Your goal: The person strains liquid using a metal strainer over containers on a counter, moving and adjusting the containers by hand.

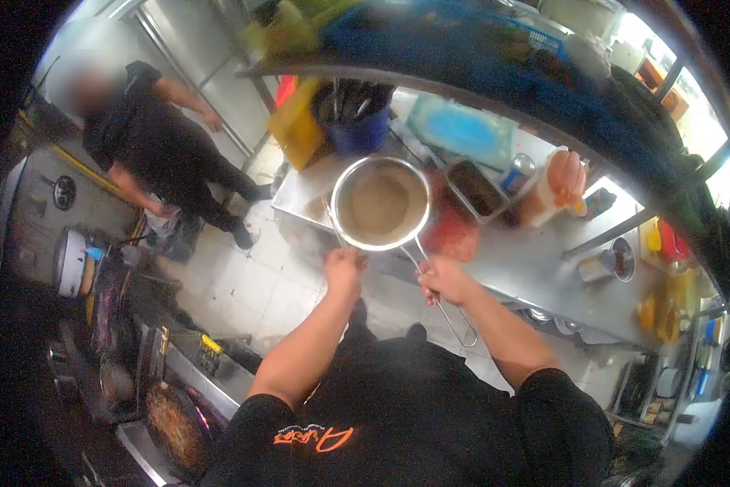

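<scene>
A round metal strainer (381, 203) is held out in front of me, with a beige-brown inside; whether that is mesh or food I cannot tell. My right hand (446, 280) is wrapped round its long wire handle, whose looped end sticks out below the fist. At the lower left of the rim, my left hand (345, 269) is closed on a thin metal piece, seemingly part of the strainer or of something under it. Just beyond are a red cutting board (453, 234) and a metal tray (475, 191) with dark contents on the steel counter (527, 264).
On the left stands a co-worker (170, 122) in dark clothes by the stove. A pan (174, 426) with brown food sits at lower left, near a white pot (70, 264). A blue bucket of utensils (357, 130) and a squeeze bottle (544, 199) stand under the overhead shelf (430, 79).
</scene>
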The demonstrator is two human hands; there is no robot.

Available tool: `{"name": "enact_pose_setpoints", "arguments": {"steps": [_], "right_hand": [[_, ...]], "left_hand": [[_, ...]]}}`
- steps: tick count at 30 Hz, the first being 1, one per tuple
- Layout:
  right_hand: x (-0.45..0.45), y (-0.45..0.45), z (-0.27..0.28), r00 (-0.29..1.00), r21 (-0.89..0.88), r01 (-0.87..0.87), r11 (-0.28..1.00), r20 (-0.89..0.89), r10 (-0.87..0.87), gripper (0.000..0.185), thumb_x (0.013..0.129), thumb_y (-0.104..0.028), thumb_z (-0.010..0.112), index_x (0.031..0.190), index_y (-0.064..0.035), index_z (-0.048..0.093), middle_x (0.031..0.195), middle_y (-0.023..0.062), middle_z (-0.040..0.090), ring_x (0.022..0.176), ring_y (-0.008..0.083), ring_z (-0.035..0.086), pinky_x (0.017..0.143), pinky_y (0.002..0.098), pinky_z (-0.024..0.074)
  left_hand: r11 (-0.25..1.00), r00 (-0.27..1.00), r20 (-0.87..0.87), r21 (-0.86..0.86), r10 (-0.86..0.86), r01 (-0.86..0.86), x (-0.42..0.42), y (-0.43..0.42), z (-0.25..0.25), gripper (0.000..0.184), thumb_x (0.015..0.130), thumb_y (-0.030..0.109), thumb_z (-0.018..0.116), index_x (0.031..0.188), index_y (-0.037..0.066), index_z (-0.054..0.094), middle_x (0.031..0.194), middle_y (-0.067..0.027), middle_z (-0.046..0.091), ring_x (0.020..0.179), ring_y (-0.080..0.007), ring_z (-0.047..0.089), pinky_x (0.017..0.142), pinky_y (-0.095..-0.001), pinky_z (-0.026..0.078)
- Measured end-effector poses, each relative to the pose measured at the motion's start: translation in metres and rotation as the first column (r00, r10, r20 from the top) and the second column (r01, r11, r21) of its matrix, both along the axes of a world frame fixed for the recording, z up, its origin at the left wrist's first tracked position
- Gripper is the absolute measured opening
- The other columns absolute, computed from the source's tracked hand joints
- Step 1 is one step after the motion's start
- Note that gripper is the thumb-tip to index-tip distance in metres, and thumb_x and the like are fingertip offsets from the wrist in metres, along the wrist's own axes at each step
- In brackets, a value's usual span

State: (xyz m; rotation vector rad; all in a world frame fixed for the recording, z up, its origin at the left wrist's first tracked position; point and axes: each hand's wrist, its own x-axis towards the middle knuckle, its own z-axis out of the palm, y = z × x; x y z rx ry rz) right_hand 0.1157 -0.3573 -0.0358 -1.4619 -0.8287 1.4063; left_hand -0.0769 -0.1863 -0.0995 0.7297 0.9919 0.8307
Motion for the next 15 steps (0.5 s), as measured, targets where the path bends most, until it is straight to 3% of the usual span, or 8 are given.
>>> {"name": "enact_pose_setpoints", "arguments": {"steps": [2,8,11,14,15], "right_hand": [[0.003,0.003,-0.001,0.988,0.015,0.092,0.996,-0.124,-0.090,0.017,0.091,-0.009,0.057,0.104,-0.0011,0.051,0.067,0.0064,0.058,0.053,0.0172,0.060,0.049,0.0320,0.0514],[0.005,-0.002,0.005,1.000,0.015,0.031,0.999,-0.001,-0.031,0.009,0.092,-0.010,0.058,0.095,-0.0021,0.057,0.067,0.0056,0.058,0.054,0.0157,0.059,0.047,0.0301,0.0505],[0.006,0.003,-0.015,0.991,0.018,0.105,0.994,-0.082,-0.103,0.010,0.091,-0.011,0.058,0.096,-0.0017,0.057,0.067,0.0055,0.058,0.055,0.0153,0.059,0.048,0.0313,0.0510],[0.004,0.000,0.002,0.997,0.004,-0.018,1.000,-0.080,0.018,0.017,0.093,-0.012,0.058,0.104,0.0006,0.052,0.069,0.0062,0.059,0.053,0.0159,0.056,0.051,0.0323,0.0527],[0.002,0.003,-0.001,0.995,0.025,0.043,0.999,-0.085,-0.041,0.016,0.092,-0.012,0.058,0.102,0.0001,0.054,0.068,0.0061,0.059,0.054,0.0156,0.057,0.050,0.0320,0.0517]], "left_hand": [[1.000,1.000,-0.012,0.008,0.008,-0.008,0.002,0.001,0.001,0.017,0.098,0.012,0.052,0.108,-0.002,0.048,0.099,-0.0140,0.059,0.086,-0.0233,0.059,0.073,-0.0366,0.052],[1.000,0.998,-0.061,0.020,0.016,-0.015,0.004,-0.003,0.010,0.016,0.097,0.012,0.053,0.102,-0.002,0.049,0.098,-0.0146,0.057,0.083,-0.0242,0.060,0.073,-0.0375,0.053],[0.999,0.998,-0.055,0.017,0.031,-0.030,0.004,-0.007,0.012,0.015,0.097,0.011,0.052,0.102,-0.002,0.048,0.099,-0.0145,0.057,0.083,-0.0243,0.059,0.073,-0.0378,0.053],[0.999,0.997,-0.070,0.042,0.023,-0.020,0.006,-0.001,0.011,0.014,0.097,0.011,0.053,0.100,-0.002,0.049,0.098,-0.0140,0.057,0.082,-0.0236,0.060,0.073,-0.0369,0.053],[0.999,0.997,-0.080,0.047,0.018,-0.014,0.006,0.000,0.008,0.014,0.097,0.011,0.053,0.100,-0.002,0.049,0.098,-0.0139,0.058,0.082,-0.0234,0.060,0.073,-0.0366,0.053]]}}
